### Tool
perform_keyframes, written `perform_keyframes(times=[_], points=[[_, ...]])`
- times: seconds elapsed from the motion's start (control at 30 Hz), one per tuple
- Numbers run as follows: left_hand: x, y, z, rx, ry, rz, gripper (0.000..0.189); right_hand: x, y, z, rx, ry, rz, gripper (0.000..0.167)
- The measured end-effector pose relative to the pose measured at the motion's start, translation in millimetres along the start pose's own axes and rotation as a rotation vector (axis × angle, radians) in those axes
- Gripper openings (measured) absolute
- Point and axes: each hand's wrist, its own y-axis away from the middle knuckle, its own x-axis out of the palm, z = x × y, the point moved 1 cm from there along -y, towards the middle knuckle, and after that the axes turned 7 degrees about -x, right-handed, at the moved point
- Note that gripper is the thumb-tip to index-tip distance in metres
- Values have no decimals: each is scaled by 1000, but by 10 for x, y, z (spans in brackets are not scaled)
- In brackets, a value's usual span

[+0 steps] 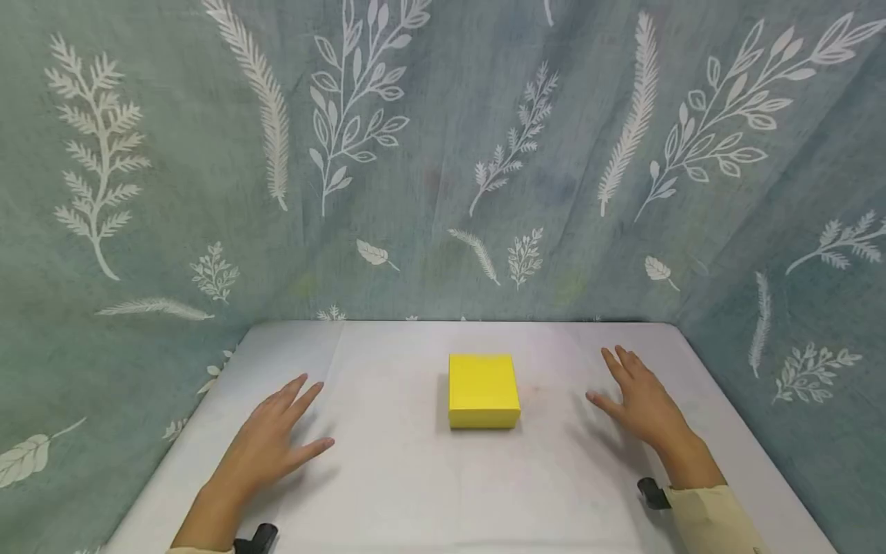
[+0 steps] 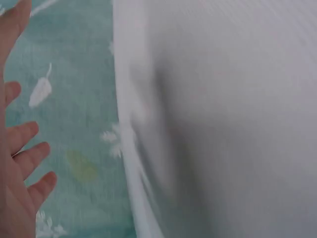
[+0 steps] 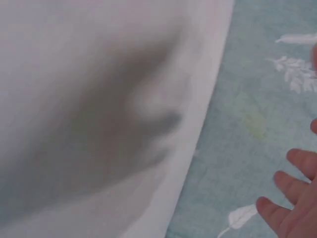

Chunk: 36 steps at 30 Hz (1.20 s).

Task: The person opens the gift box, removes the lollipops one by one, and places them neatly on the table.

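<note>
A yellow box [image 1: 482,385] sits on the white table, a little right of the middle in the head view. To its left my left hand [image 1: 266,438] hovers over the table with fingers spread, holding nothing. My right hand [image 1: 644,400] is on the other side of the box, also raised, fingers apart and nothing in it. Neither hand touches the box. In the left wrist view the left hand [image 2: 22,173] shows at the left edge; the right wrist view has the right hand [image 3: 292,198] at its lower right. The box appears in neither wrist view.
The white table [image 1: 388,492] carries a pale cloth and the hands' shadows. Green fabric [image 1: 429,177] with white leaf prints hangs behind it and along both sides. A black wrist strap piece [image 1: 653,493] shows by the right sleeve [image 1: 713,519].
</note>
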Motion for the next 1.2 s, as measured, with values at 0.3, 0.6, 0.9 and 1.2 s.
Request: perform_keyframes(times=[0.3, 0.6, 0.9, 1.2], points=[[29, -522, -396, 16, 90, -24, 68, -62, -199, 216, 41, -129, -68, 72], [260, -605, -745, -121, 220, 46, 60, 113, -218, 370, 106, -248, -66, 64], [509, -804, -1070, -332, 398, 147, 60, 290, -369, 638, 126, -433, -97, 57], [779, -972, -1478, -560, 550, 299, 73, 524, -499, 872, 327, -581, -38, 59]])
